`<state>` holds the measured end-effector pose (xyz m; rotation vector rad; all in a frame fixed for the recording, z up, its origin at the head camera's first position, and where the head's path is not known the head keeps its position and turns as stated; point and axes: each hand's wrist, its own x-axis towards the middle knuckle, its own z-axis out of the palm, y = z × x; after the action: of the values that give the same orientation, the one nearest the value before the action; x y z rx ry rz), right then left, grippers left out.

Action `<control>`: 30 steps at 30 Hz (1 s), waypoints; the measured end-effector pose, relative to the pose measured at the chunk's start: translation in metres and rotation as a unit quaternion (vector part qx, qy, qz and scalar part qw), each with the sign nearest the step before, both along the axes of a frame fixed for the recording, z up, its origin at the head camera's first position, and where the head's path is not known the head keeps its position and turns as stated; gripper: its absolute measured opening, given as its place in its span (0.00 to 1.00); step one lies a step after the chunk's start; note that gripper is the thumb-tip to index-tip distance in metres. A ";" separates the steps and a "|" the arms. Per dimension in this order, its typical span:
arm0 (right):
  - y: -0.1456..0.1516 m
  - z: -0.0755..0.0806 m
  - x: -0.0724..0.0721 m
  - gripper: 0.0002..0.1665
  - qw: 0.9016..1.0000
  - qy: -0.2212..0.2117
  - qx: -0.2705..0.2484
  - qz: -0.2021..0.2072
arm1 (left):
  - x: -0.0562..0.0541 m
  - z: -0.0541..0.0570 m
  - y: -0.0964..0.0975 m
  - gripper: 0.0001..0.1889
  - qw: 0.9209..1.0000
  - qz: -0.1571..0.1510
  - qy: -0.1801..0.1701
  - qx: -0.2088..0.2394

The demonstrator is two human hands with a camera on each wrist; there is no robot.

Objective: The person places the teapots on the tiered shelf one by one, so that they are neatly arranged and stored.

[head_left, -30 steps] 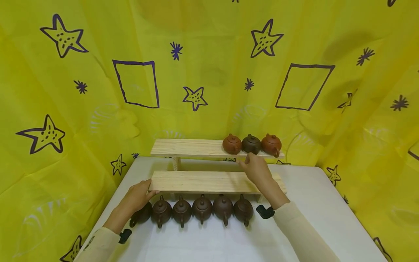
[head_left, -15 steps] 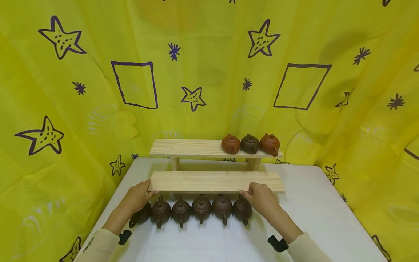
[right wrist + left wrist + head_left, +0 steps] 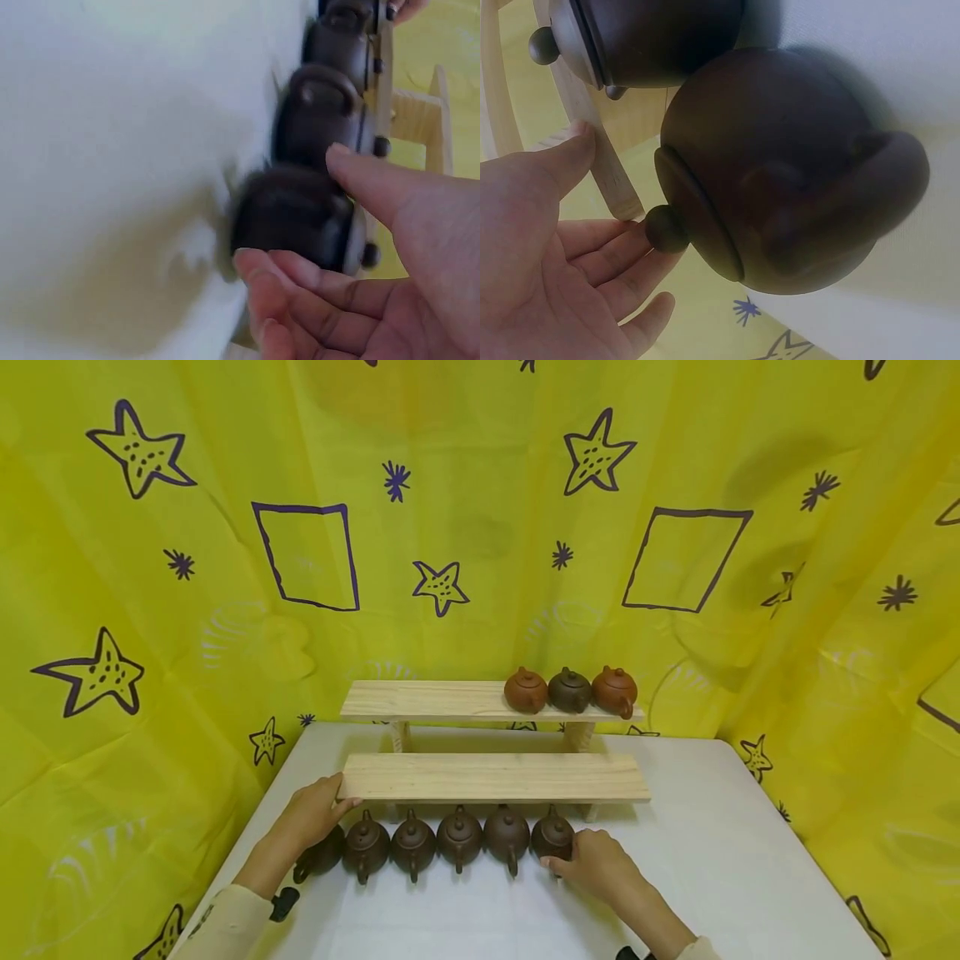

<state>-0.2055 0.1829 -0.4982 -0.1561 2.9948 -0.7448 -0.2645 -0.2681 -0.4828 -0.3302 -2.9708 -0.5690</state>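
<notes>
A row of several dark brown teapots stands on the white table in front of a two-tier wooden stand. My left hand point(image 3: 307, 814) holds the left end of the lower shelf point(image 3: 495, 777), thumb on its front edge and fingers at the end. Just below that hand is the leftmost teapot point(image 3: 772, 165), its lid knob beside my fingers. At the row's right end, my right hand point(image 3: 603, 864) is around the side of the rightmost teapot point(image 3: 551, 837), with fingers on its right and the thumb point(image 3: 360, 176) across on the other side. Blur hides how firmly they touch.
Two orange-red teapots, one point(image 3: 525, 691) left and one point(image 3: 615, 691) right of a dark green-brown teapot point(image 3: 569, 692), stand on the right part of the upper shelf point(image 3: 420, 700). Behind hangs a yellow curtain point(image 3: 480, 527) with drawn stars. White table point(image 3: 712, 843) extends to the right.
My right hand has come down from the upper shelf, past the lower shelf, to the rightmost dark teapot. My left hand has stayed at the shelf end.
</notes>
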 end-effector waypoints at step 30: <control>0.001 -0.027 0.020 0.12 0.997 0.069 -0.041 0.002 | 0.000 0.000 -0.001 0.17 1.000 -0.002 0.000 -0.002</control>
<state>-0.1855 0.1840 -0.5255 -0.2261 3.0935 -0.8928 -0.2649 -0.2689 -0.4831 -0.3360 -2.9729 -0.5627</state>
